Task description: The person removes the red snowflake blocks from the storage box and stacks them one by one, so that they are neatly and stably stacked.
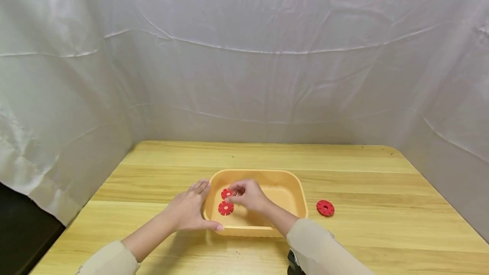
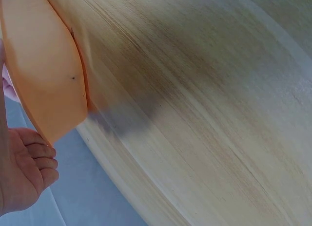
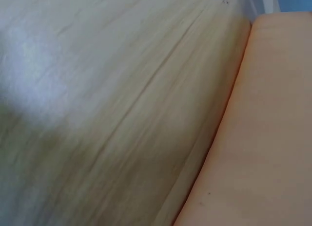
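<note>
A shallow orange-yellow plastic bin sits on the table. My left hand rests against its left front corner in the head view, fingers along the left side and thumb on the front rim. In the left wrist view, fingertips of my left hand touch the bin's edge. My right hand reaches inside the bin, its curled fingers and thumb pinching the right edge of a red notched interlocking disc. Another red notched disc lies just in front of it. The right wrist view shows the bin wall, not the hand.
More red notched discs, seemingly stacked, lie on the wooden table right of the bin. A small black object shows under the right sleeve. Pale cloth hangs behind and at both sides.
</note>
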`<state>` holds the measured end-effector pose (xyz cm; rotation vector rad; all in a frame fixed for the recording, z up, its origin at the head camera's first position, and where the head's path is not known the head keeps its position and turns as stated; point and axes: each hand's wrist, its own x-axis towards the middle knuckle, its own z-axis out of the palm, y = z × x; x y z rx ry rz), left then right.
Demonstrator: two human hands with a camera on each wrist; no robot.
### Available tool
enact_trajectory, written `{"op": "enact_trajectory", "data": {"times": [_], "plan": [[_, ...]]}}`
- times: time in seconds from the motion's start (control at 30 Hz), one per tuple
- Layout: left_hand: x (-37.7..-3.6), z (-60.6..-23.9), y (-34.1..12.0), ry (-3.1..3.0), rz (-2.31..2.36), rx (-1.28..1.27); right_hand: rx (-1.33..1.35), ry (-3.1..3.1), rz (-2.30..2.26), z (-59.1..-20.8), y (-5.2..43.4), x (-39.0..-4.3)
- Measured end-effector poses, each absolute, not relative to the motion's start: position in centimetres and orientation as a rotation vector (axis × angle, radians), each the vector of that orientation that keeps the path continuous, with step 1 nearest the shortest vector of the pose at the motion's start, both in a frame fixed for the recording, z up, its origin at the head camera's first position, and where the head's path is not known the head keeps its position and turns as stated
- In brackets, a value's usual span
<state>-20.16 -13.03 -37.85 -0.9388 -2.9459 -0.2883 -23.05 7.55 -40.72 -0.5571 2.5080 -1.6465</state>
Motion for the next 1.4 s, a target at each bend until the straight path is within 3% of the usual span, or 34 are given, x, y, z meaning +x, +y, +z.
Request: {"op": "enact_trajectory", "data": {"times": [0.9,1.4], "plan": [[-20.1,-37.8,-13.0,-2.944,-0.282,-0.939,-0.479,2.603,-1.316,-41.8,7.2,-22.8],[-20.0,-37.7,-12.9,-2.947,-0.29,-0.93,-0.565,2.687,-1.22,-41.8,7.0,-22.6]]}}
